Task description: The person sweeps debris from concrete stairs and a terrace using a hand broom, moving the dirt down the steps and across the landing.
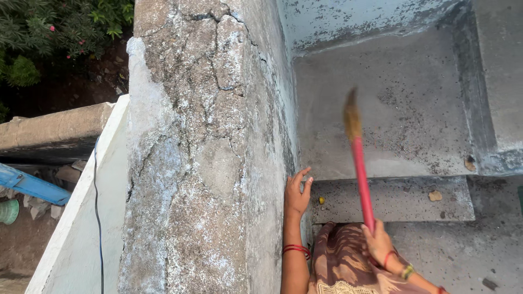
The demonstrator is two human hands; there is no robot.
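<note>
Broom (357,158) with red handle and straw head, gripped in closed right hand (377,243), head up at 12 o'clock over dusty concrete landing (414,109). Left hand (297,193) open, fingers spread, pressed flat against cracked parapet wall (207,147) at 9 o'clock. No packages, labels or signs visible.

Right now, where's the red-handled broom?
Head view, right of centre: the red-handled broom is held in the right hand, bristles up over the dusty concrete landing.

No packages, labels, signs or screens in view — nothing printed or displayed anywhere in the frame.
</note>
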